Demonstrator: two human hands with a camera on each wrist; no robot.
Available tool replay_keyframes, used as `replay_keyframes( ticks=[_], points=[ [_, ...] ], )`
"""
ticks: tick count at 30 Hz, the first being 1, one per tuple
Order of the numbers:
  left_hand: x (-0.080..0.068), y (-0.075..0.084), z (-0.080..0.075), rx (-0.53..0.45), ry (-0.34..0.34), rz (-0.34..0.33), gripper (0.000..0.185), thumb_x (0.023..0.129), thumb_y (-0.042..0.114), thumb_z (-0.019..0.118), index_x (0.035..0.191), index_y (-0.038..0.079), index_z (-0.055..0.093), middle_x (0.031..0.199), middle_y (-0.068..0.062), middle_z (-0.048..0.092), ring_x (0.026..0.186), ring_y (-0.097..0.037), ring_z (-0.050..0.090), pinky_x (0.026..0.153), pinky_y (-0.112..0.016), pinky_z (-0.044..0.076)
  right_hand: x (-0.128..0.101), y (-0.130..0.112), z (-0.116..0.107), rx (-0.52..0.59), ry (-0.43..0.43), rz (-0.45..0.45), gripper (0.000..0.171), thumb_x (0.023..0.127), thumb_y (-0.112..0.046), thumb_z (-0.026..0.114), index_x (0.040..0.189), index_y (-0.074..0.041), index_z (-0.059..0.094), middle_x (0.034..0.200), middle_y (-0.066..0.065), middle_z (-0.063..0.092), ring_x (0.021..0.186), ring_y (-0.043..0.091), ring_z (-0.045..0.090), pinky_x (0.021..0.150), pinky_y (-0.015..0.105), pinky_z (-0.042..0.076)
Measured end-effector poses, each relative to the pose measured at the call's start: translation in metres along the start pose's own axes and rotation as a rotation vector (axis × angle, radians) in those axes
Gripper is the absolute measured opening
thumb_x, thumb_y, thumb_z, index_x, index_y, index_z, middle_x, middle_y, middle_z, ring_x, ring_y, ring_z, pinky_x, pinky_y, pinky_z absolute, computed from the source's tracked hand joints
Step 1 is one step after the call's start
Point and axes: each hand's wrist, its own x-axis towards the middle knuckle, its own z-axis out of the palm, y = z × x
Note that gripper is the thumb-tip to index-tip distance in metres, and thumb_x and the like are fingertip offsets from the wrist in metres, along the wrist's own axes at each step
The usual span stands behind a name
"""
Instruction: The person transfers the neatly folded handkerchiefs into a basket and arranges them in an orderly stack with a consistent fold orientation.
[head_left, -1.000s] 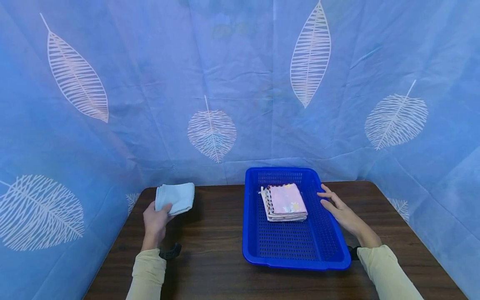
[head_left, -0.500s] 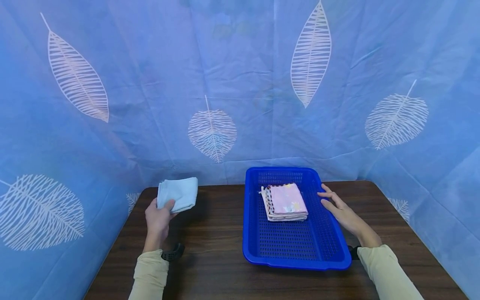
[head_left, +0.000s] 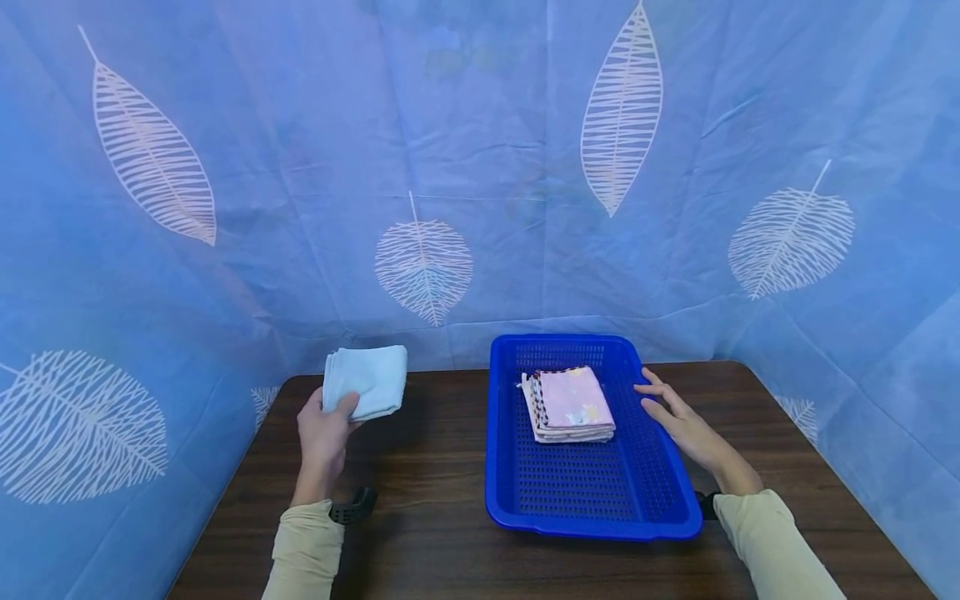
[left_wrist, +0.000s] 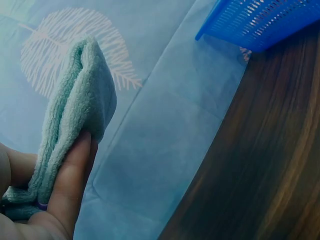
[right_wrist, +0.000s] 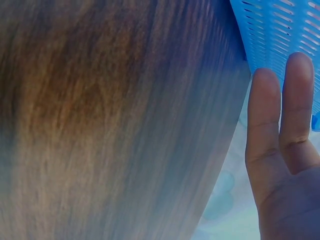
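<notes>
left hand (left_wrist: 35,200) cut by frame edge | lower cloths in stack (head_left: 570,433) hidden

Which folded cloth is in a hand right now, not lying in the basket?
The plain light blue cloth, pinched by the left hand above the table's left side. The pink patterned cloths lie stacked in the blue basket, untouched.

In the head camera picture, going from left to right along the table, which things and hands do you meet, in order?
Left hand gripping the folded light blue towel → blue perforated basket → stack of folded cloths inside it → right hand at the basket's right rim.
</notes>
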Motion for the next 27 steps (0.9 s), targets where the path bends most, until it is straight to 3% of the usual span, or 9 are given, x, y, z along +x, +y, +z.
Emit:
replay_keyframes(
  ticks=[16,27],
  points=[
    [-0.008,0.016,0.018,-0.019,-0.012,0.063,0.043,0.102,0.010,0.059,0.143,0.001,0.049,0.133,-0.021,0.053,0.089,-0.005,0.068,0.078,-0.025,0.061,0.001,0.001,0.001,0.011,-0.008,-0.009,0.060,0.109,-0.045,0.041,0.156,-0.010,0.034,0.174,0.009,-0.003,0.155,0.055,-0.002,0.107,0.086,0.010],
    [-0.013,0.027,0.041,-0.126,-0.008,0.104,0.041,0.101,0.010,0.061,0.140,0.002,0.052,0.128,-0.017,0.054,0.094,-0.011,0.070,0.079,-0.026,0.062,-0.001,0.000,-0.001,0.016,-0.004,-0.005,0.060,0.109,-0.045,0.041,0.156,-0.008,0.033,0.174,0.009,-0.004,0.155,0.055,-0.002,0.108,0.086,0.010]
  ],
)
